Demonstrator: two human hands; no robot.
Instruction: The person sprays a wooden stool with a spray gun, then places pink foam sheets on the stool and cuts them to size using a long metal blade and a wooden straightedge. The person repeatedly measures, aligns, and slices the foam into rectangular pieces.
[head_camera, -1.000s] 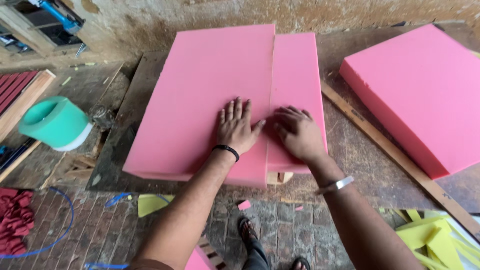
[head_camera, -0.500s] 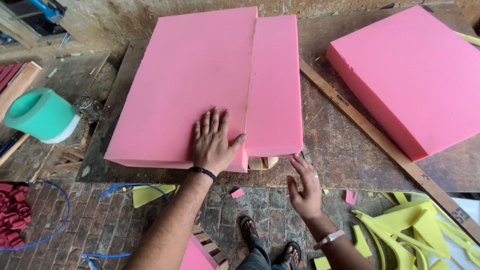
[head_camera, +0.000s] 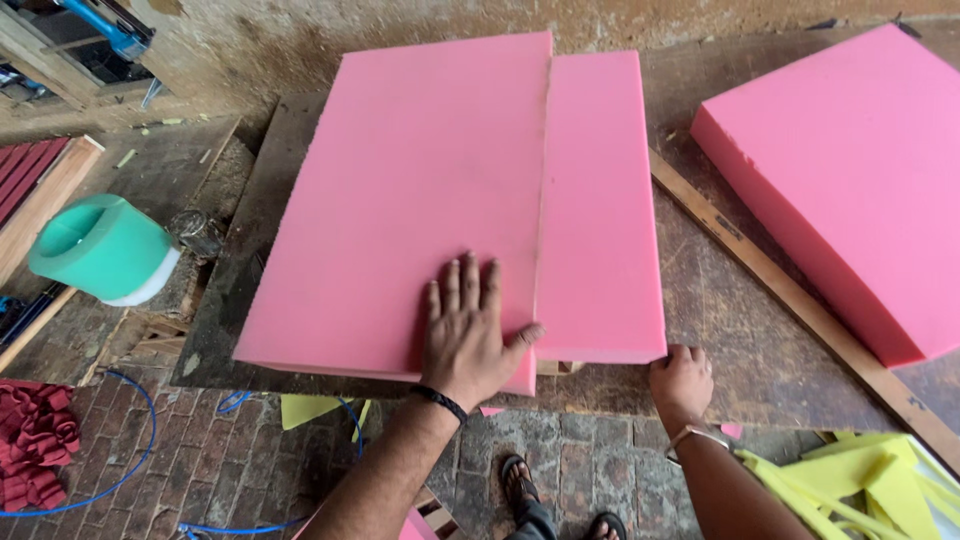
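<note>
The left hand (head_camera: 467, 330) lies flat, fingers spread, on the near edge of the wide pink foam slab (head_camera: 420, 200), pinning it to the dark surface (head_camera: 740, 330); the narrower pink foam strip (head_camera: 598, 210) lies just beside it along a cut seam; the right hand (head_camera: 681, 378), fingers curled, grips the strip's near corner, seemingly to steady it.

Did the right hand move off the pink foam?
Yes. The right hand came off the top of the narrow pink foam piece and went down toward the person, to its near corner at the worktable edge.
</note>
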